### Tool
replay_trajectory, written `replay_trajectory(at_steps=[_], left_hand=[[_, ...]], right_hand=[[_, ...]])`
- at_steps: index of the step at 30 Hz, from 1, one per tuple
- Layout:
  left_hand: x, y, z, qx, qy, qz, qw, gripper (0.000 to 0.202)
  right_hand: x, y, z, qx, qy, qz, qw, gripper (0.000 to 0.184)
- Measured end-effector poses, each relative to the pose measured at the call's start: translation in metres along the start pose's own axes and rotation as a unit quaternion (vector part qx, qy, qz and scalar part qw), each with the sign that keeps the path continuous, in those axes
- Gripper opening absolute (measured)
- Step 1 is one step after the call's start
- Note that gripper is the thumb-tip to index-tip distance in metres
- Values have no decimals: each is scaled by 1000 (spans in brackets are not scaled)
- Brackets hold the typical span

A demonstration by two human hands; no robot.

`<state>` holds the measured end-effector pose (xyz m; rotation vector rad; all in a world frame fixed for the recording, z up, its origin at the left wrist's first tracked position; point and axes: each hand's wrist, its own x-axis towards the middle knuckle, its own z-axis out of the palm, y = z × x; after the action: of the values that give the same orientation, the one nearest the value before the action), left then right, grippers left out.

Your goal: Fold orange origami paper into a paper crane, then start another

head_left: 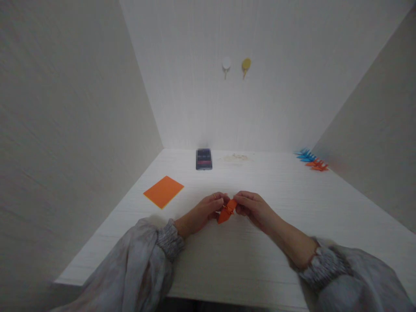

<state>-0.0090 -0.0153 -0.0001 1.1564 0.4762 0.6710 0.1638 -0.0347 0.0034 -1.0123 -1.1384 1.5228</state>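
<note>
An orange origami crane point(226, 212) is between my two hands, above the middle of the white table. My left hand point(209, 211), with a ring on one finger, pinches it from the left side. On the other side, the fingertips of my right hand point(254, 205) grip its upper right tip. The crane's wings spread toward the lower left and upper right, and part of it is hidden behind my left fingers. Left of my hands lies a stack of square orange paper point(163, 192), flat on the table.
A dark phone-like device point(204, 159) with a blurred screen lies near the back wall. At the back right stand blue folded cranes point(305, 155) and orange folded cranes point(317, 165) in a row. A white hook point(226, 64) and a yellow hook point(246, 64) are on the back wall. Panels rise on both sides.
</note>
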Motion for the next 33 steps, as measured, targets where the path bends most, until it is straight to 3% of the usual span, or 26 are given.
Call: replay_trajectory(at_steps=[5,8,15,23,25,27,29,30,33], left_hand=[[0,3,3,3,19,41,999,28],[1,3,6,16,7,66,998,34],[2,3,9,53,11,53,997,22],[1,0,6,25,-2,42,999,23],[1,0,6,18,6,42,999,23],[2,0,5,11,20,42,999,22],[2,0,4,8,34,43,998,23],[3,0,4,7,41,45,998,23],[3,-1,3,-2,53,54,997,23]], right_hand=[[2,1,-2,10,8,14,1000,21],[3,3,-3,7,10,7,1000,21],[2,3,-2,27,-9,8,1000,18],[2,4,1,74,-34,37,996,23],[3,5,-1,38,-15,12,999,27],[3,6,-4,-58,28,-59,996,26],[3,5,-8,-195,74,-152,966,17],[2,4,-10,-265,85,-197,940,13],[0,3,-12,-426,70,-324,842,25]])
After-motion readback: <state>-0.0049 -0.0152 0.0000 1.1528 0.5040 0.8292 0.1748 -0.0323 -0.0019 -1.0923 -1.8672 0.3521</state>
